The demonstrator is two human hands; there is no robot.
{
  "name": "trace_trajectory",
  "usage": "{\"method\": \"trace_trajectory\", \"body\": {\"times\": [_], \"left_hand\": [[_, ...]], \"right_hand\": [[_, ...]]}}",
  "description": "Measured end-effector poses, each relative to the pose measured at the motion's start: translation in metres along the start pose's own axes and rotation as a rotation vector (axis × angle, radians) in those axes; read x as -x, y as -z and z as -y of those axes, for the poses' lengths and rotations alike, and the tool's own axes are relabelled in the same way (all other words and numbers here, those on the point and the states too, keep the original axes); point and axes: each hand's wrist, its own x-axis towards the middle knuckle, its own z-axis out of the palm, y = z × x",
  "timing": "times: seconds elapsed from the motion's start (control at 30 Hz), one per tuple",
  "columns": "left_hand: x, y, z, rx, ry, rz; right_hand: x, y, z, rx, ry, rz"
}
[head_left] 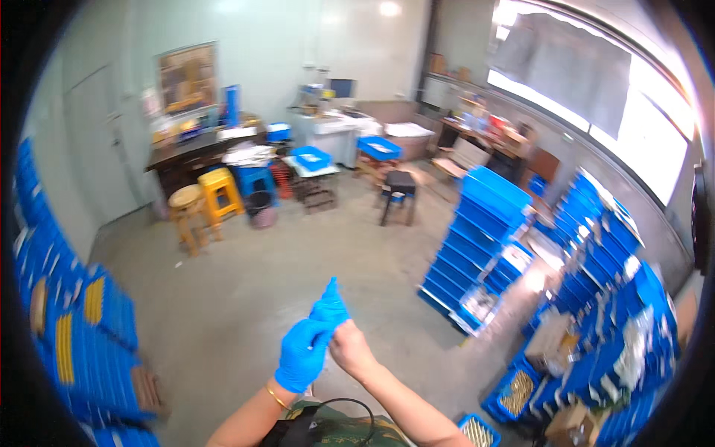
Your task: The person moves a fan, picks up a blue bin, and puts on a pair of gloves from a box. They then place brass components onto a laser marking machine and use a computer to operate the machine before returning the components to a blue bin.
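My left hand (302,356) wears a blue glove and has a gold bangle at the wrist. Its fingers are closed on a second blue glove (329,304), which points up and away in front of me. Bare at the back and wrist, my right hand (352,349) is curled against the lower end of that glove. Its fingertips are hidden, so whether they pinch the glove's edge or reach inside it is unclear. Both hands are held together above the grey floor.
Blue crates are stacked at left (97,335) and right (477,231). Parts fill a low bin (515,393). A wooden stool (188,212), a yellow stool (220,192), a black stool (398,192) and a bucket (261,210) stand before the far desks (186,156).
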Motion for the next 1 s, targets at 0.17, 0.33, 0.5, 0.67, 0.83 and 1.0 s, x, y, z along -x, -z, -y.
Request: {"method": "trace_trajectory", "body": {"times": [0.17,0.33,0.5,0.67,0.83,1.0], "left_hand": [[-0.084,-0.014,0.052,0.098,-0.018,0.174],[-0.175,-0.033,0.078,0.141,-0.14,0.248],[-0.198,-0.063,0.114,0.035,-0.326,0.364],[-0.212,-0.103,0.127,0.333,-0.078,0.57],[-0.23,-0.136,0.127,0.323,-0.271,0.532],[-0.241,-0.167,0.099,0.305,-0.073,0.755]], "right_hand": [[-0.086,0.017,-0.004,0.657,-0.138,0.326],[-0.159,0.011,-0.047,-1.194,-0.572,-0.292],[-0.185,0.025,-0.059,-1.226,-0.398,-0.313],[-0.207,0.055,-0.074,-1.151,-0.441,-0.509],[-0.203,0.089,-0.06,-1.202,-0.403,-0.525],[-0.218,0.135,-0.081,-1.232,-0.258,-0.386]]}}
